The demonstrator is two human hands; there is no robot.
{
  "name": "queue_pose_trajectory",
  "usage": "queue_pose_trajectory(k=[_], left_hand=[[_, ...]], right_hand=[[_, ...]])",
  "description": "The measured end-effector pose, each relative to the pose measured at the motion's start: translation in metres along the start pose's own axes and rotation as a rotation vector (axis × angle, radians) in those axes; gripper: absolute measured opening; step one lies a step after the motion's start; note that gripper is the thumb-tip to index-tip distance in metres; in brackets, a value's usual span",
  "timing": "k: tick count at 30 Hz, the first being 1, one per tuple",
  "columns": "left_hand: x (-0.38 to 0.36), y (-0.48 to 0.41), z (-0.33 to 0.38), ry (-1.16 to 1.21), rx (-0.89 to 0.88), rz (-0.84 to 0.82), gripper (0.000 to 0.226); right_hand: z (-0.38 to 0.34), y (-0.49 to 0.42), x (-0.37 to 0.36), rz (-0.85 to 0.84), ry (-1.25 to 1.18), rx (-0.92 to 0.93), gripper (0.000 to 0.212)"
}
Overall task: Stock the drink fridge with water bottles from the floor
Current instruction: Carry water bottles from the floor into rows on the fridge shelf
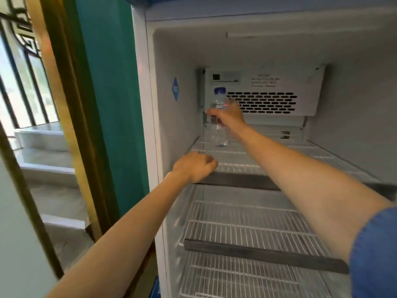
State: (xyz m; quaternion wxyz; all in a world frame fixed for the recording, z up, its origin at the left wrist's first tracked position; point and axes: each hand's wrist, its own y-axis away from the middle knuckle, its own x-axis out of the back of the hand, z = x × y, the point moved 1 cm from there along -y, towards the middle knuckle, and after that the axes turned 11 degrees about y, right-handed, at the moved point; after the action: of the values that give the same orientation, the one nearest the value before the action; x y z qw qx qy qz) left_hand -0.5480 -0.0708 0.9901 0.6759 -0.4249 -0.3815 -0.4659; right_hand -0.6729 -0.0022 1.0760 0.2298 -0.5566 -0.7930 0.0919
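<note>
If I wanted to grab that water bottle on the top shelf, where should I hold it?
Hold the water bottle around its middle, reaching in from the front right, as the right hand does. It stands upright in the back left corner of the top shelf, so the fridge wall blocks the left side.

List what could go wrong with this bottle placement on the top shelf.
1. The water bottle is being set on the wire top shelf; its narrow base could catch between wires and tip once the right hand lets go.
2. It stands at the far back left corner, close to the vent grille, and might obstruct airflow.
3. The left hand rests closed at the shelf's front edge, where a falling bottle could strike it.
</note>
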Motion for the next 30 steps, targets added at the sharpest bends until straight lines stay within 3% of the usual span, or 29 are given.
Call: queue_pose_trajectory(k=[5, 11, 17, 22, 27, 30], left_hand=[[-0.002, -0.008, -0.005, 0.066, 0.073, -0.13, 0.048], [-0.002, -0.013, -0.004, 0.066, 0.114, -0.213, 0.049], [-0.004, -0.006, -0.002, -0.018, 0.065, -0.152, 0.045], [-0.008, -0.003, -0.002, -0.052, 0.015, -0.061, 0.066], [-0.008, -0.001, 0.0, -0.066, 0.016, -0.043, 0.067], [-0.007, -0.001, 0.0, -0.06, 0.025, -0.047, 0.065]], right_hand=[[0.024, -0.045, -0.038, -0.099, -0.033, -0.039, 0.06], [0.059, -0.078, -0.07, -0.178, -0.004, -0.042, 0.065], [0.08, -0.1, -0.076, -0.159, -0.081, -0.06, 0.065], [0.089, -0.101, -0.081, -0.253, -0.151, -0.063, 0.065], [0.117, -0.102, -0.082, -0.527, -0.181, -0.115, 0.053], [0.117, -0.102, -0.082, -0.529, -0.194, -0.115, 0.052]])
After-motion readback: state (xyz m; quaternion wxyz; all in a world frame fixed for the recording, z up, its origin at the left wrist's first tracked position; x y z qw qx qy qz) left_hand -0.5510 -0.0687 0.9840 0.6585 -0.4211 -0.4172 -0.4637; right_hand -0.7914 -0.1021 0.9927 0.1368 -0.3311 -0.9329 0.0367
